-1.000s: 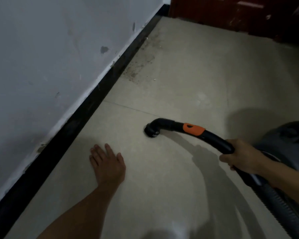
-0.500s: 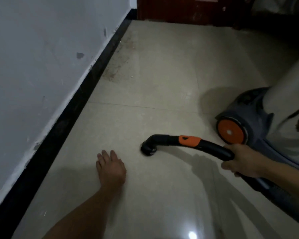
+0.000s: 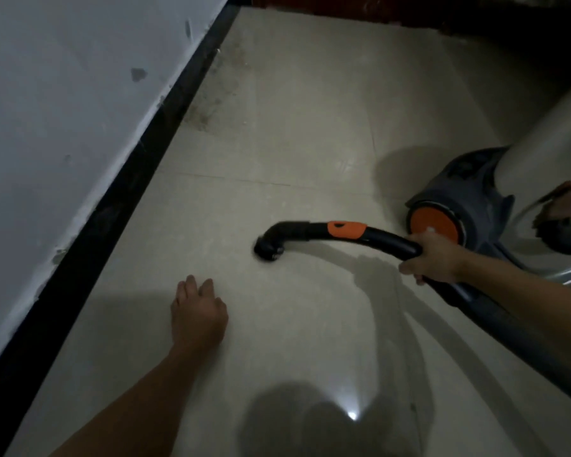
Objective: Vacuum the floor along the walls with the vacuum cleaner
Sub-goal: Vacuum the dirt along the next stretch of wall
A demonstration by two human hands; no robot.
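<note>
Left hand has loosened, fingers half-curled on the floor, while right hand grips the vacuum wand.

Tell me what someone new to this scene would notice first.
The black curved vacuum tube with its orange collar stands out mid-frame, gripped at the back by the right hand. Right of it sits the grey vacuum cleaner with a bright orange wheel. Farther up, a patch of grime lies against the black baseboard, and the left hand hangs open at lower left.
</note>
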